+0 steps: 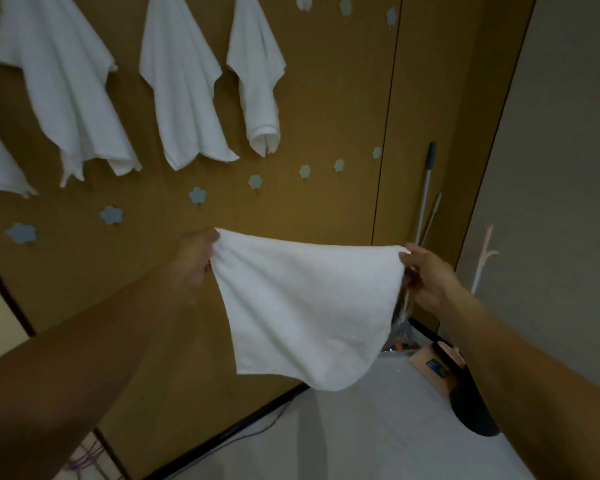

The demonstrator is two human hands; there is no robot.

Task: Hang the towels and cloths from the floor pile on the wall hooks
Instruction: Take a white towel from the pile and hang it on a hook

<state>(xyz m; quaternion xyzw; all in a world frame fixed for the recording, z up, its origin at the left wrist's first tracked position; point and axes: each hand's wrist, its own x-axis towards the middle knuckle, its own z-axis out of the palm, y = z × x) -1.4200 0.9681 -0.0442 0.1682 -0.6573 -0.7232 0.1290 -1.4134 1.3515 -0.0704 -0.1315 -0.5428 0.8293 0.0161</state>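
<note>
A white cloth (302,306) hangs spread between both hands in front of the brown wall (326,98), near the centre of the view. The left hand (196,256) pinches its upper corner at about 9 o'clock of the cloth, fingers closed on the fabric; the right hand (426,277) grips the opposite upper corner at about 3 o'clock, fingers likewise closed on it. The top edge sags a little between them, and the lower corner points down toward 6 o'clock, clear of the pale floor (378,427).

Up at 11 to 12 o'clock, white towels (184,81) already hang on the wall. Below them a curved row of pale blue flower-shaped hooks (197,195) stands bare, running from 9 o'clock up toward 2 o'clock. A mop handle (425,195) leans in the corner at 2 o'clock
</note>
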